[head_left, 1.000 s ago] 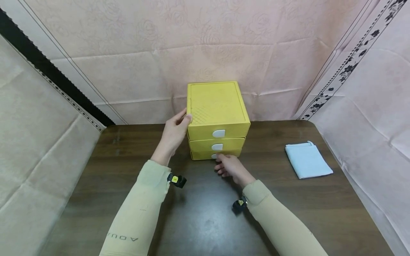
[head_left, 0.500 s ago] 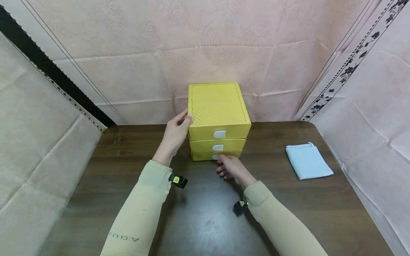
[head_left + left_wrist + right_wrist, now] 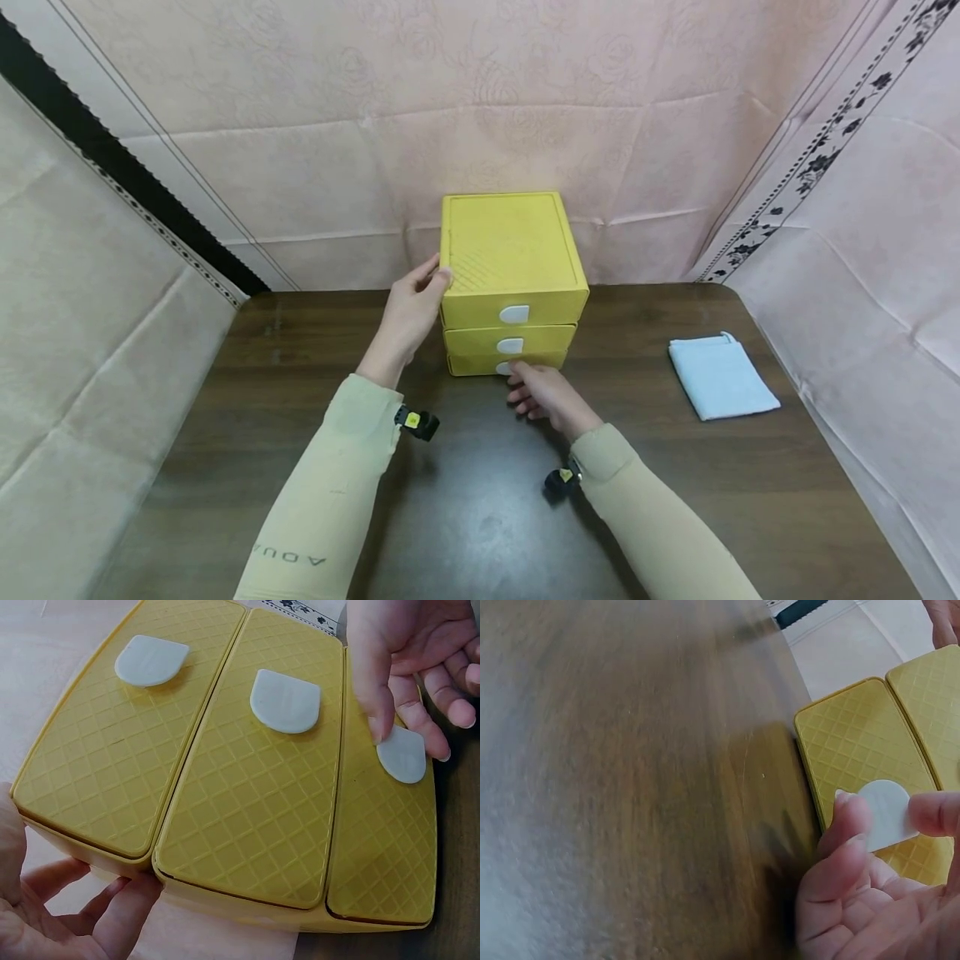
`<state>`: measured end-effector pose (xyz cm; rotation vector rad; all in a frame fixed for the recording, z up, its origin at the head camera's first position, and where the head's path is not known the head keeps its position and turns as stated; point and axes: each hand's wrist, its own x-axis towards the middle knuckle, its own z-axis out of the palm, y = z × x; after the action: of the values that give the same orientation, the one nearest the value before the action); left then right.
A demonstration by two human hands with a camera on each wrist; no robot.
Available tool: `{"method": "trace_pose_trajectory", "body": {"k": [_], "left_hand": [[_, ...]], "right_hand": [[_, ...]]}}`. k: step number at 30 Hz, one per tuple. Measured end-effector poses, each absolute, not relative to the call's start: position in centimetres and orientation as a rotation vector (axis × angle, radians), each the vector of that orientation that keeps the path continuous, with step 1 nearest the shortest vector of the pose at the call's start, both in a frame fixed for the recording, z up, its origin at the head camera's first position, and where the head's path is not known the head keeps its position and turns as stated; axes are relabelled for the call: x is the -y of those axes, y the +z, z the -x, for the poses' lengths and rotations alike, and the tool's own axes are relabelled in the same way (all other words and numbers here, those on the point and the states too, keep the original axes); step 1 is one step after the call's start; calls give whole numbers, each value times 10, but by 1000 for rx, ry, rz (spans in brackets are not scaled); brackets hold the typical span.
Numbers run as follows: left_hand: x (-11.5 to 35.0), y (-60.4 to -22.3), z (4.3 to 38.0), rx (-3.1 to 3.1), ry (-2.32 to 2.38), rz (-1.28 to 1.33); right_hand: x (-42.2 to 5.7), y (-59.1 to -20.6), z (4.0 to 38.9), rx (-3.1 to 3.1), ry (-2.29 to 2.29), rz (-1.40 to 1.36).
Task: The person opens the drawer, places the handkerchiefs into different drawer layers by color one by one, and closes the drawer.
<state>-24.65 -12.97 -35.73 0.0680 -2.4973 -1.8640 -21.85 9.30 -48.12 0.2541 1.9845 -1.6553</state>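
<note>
Drawer work: by appearance, the work is sitting at the contact stage. The left hand [image 3: 408,312] is steadying the yellow cabinet [image 3: 510,237] and the right hand [image 3: 553,400] is gripping the bottom handle [image 3: 405,759]; this much is counting as done. No drawer is visibly standing out, so any sliding of the bottom drawer [image 3: 382,851] is, in judgement, what is being left.
Fabric backdrop: the patterned cloth [image 3: 487,108] is hanging beyond the far edge of the table and along its left and right sides.
Wooden table: the brown tabletop [image 3: 487,517] is bearing the cabinet at its far middle.
Yellow cabinet: it is standing upright near the far edge, its drawer fronts facing the near side.
Drawer stack: the top drawer [image 3: 124,742], the middle drawer [image 3: 240,795] and the bottom drawer are lying one above another, all appearing closed.
Drawer contents: the fronts are hiding the interiors; whether anything is lying inside cannot be told.
Blue cloth: the folded piece [image 3: 722,377] is lying at the right, well apart from the cabinet.
Left hand: thumb and fingers are clasping the cabinet's upper left edge, the thumb resting on top, the fingers bending against the left side.
Right hand: thumb and forefinger are clamping the bottom handle from opposite sides; the other fingers are bending loosely.
White handles: the top handle [image 3: 152,661] and the middle handle [image 3: 286,702] are projecting untouched.
</note>
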Motion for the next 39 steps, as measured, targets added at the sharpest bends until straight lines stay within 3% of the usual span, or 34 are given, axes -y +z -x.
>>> {"method": "trace_pose_trajectory", "body": {"k": [39], "left_hand": [[131, -359, 246, 2508, -1875, -79]], "right_hand": [[-116, -486, 105, -1866, -1627, -92]]}}
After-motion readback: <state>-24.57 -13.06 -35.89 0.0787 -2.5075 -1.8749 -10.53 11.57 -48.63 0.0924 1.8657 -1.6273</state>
